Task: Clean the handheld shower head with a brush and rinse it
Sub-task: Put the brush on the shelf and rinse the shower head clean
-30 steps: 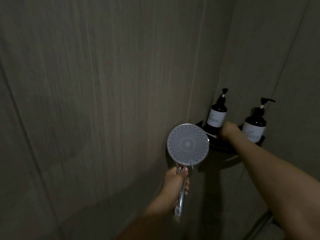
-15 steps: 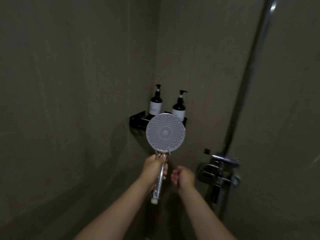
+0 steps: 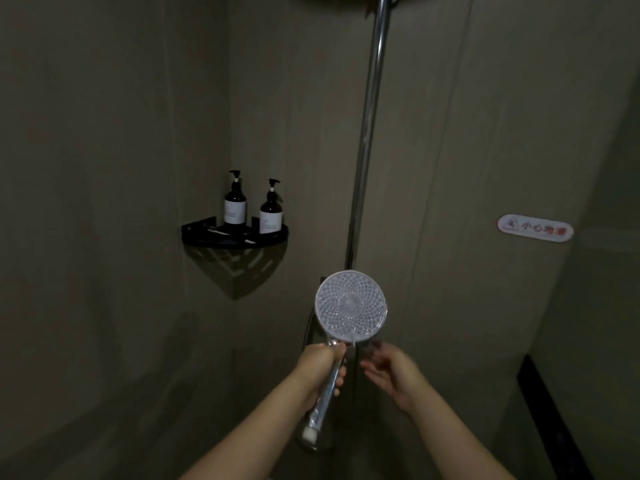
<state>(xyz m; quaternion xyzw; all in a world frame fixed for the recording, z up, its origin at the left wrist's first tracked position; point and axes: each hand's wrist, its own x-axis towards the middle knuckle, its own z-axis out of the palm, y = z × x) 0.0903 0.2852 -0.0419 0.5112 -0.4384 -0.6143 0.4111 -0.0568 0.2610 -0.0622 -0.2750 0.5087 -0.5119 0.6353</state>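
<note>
The person's left hand (image 3: 320, 370) is wrapped around the chrome handle of the round, silver-grey handheld shower head (image 3: 350, 306), gripping it just below the disc. The shower head sits low in the middle of the scene, in front of the grey tiled wall and just below the vertical chrome riser pipe (image 3: 367, 133). The right hand (image 3: 388, 374) hovers just right of the handle with fingers loosely spread and holds nothing; no brush can be seen in it.

The long axis of the shower head runs from the white-tipped end of the handle, nearest the viewer, up and slightly right to the disc. The nozzle face is turned back towards the camera, so the dotted spray plate is fully on show.

It is probably light and rigid, plastic under a chrome finish, and the smooth handle would likely be slippery when wet. A full-fist hold close to the neck, as it is now, looks the steadiest place to take it, leaving the face free for scrubbing.

Far left in the corner, a black triangular wire shelf (image 3: 194, 233) carries two dark pump bottles (image 3: 235, 206) with white labels. A white oval warning sticker (image 3: 535, 228) is on the right wall.
</note>
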